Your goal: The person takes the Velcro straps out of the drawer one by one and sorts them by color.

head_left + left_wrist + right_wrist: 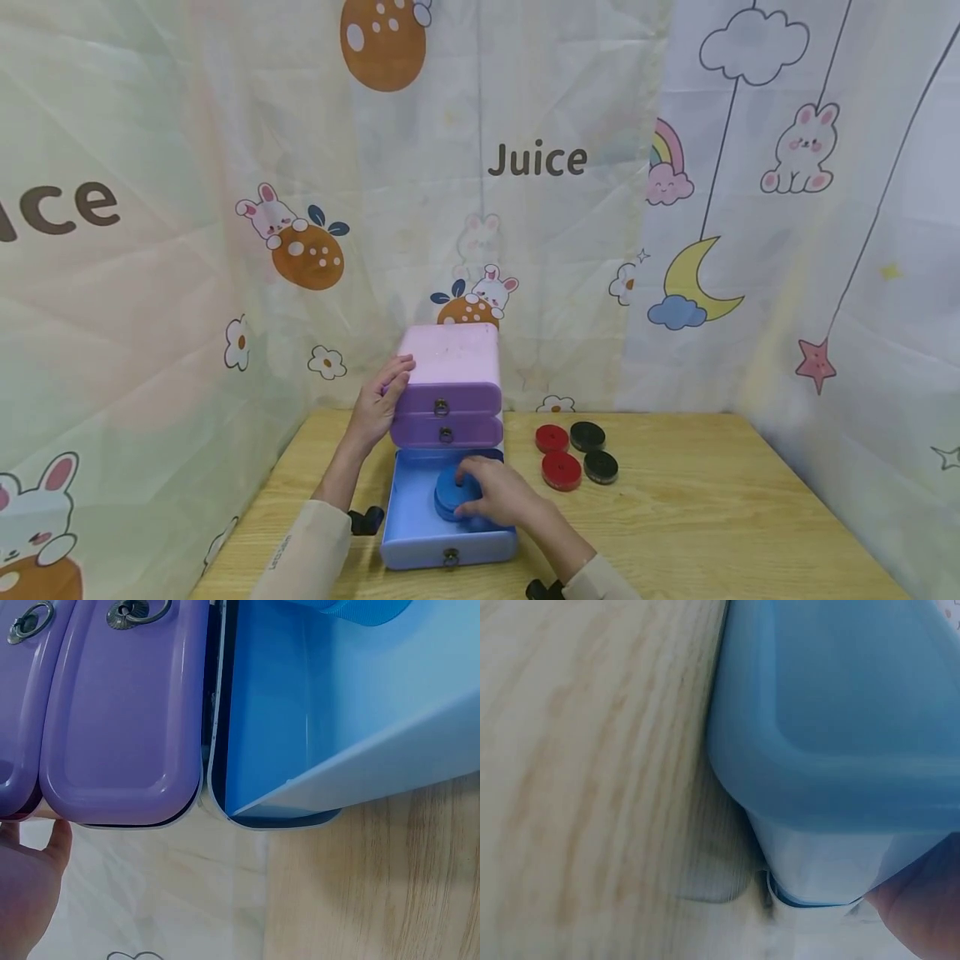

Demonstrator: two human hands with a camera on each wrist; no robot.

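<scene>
A small drawer cabinet (450, 354) has a pink top and two purple drawers (446, 432), both pushed in. Below them, the light blue bottom drawer (401, 508) is pulled far out. My right hand (498, 492) reaches into it and grips a round blue disc (447, 483) by its edges, thumb nearer me. The disc looks stacked on another blue one, partly hidden by the hand. My left hand (377, 404) rests against the cabinet's upper left side, fingers over the top edge. In the left wrist view, its fingers (58, 844) touch the cabinet beside the purple drawers.
Two red discs (561, 470) and two black discs (601, 467) lie on the wooden table (705, 500), right of the cabinet. A printed cloth (570, 250) hangs behind and along both sides. The open drawer juts toward me, its front (480, 550) carrying a ring pull.
</scene>
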